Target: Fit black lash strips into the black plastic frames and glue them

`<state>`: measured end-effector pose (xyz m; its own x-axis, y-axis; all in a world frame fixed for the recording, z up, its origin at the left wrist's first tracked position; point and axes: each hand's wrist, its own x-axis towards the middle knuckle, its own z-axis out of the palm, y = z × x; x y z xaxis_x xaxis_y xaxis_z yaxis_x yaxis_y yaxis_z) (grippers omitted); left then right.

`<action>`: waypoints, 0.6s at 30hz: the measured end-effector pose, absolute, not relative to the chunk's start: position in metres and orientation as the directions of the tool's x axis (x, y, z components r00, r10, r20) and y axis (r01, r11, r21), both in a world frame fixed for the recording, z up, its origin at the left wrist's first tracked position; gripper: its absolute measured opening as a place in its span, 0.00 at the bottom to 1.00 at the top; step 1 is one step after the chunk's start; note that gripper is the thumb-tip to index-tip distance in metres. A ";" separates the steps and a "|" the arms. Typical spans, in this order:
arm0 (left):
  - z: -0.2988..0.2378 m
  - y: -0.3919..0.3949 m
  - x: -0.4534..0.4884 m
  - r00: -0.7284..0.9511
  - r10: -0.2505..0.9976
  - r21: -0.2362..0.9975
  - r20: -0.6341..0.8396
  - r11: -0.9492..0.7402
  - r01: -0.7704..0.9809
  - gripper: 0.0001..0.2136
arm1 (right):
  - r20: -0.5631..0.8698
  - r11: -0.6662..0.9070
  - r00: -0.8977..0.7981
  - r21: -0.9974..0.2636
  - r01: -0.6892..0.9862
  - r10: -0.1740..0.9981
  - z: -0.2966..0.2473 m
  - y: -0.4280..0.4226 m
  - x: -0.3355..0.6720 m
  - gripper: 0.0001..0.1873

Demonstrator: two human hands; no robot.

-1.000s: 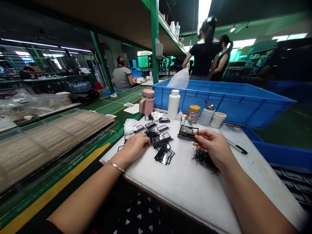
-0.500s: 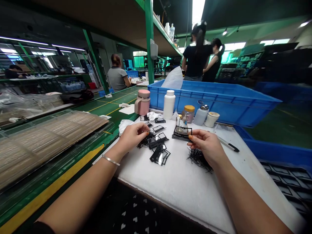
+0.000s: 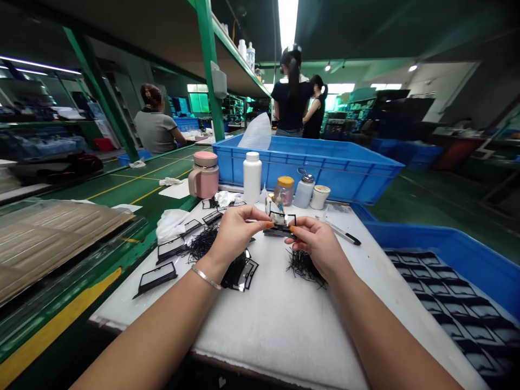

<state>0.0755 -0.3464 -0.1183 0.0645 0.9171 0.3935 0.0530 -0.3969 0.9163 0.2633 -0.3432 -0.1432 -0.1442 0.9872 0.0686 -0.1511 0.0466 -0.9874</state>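
My right hand [image 3: 319, 244] pinches a small black plastic frame [image 3: 296, 218] by its right side, holding it upright above the table. My left hand [image 3: 239, 233] has thumb and fingers pressed together at the frame's left edge. Under and beside the left hand lie a heap of thin black strips [image 3: 202, 244] and several loose black frames [image 3: 156, 277], some with clear, shiny panes. A second heap of black strips [image 3: 303, 266] sits just below my right hand, partly hidden by it.
At the white table's [image 3: 284, 325] back edge stand a pink mug [image 3: 204, 176], white bottle [image 3: 252, 177], yellow-lidded jar [image 3: 284, 190], pump bottle [image 3: 304, 192] and small tub [image 3: 319, 197]. A cutter knife [image 3: 343, 234] lies right. Blue crates [image 3: 325, 162] stand behind; another crate [image 3: 467, 249] holds rows of frames.
My left hand has moved right, from above the left strip heap to the held frame's left edge. The view has turned right, bringing more of the crate with rows of frames into sight.
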 end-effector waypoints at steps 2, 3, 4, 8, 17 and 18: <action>-0.126 -0.347 0.074 0.054 0.907 0.904 0.419 -0.422 0.070 0.05 | 0.063 0.032 -0.156 -0.981 -0.189 0.986 -0.143 -0.345 0.261 0.12; -0.129 -0.347 0.074 0.054 0.906 0.903 0.419 -0.422 0.076 0.05 | 0.060 0.025 -0.165 -0.979 -0.203 0.984 -0.143 -0.346 0.260 0.12; -0.131 -0.347 0.073 0.055 0.912 0.909 0.406 -0.409 0.082 0.05 | 0.057 0.018 -0.176 -0.977 -0.213 0.983 -0.142 -0.348 0.259 0.11; -0.134 -0.345 0.074 0.115 0.945 0.941 0.306 -0.319 0.115 0.04 | 0.050 -0.004 -0.221 -0.971 -0.239 0.974 -0.138 -0.353 0.256 0.11; -0.138 -0.342 0.079 0.167 0.942 0.952 0.293 -0.304 0.046 0.05 | 0.064 0.023 -0.223 -0.983 -0.182 0.973 -0.134 -0.357 0.255 0.12; -0.137 -0.343 0.079 0.163 0.945 0.954 0.284 -0.295 0.047 0.05 | 0.066 0.026 -0.220 -0.984 -0.178 0.973 -0.134 -0.357 0.255 0.12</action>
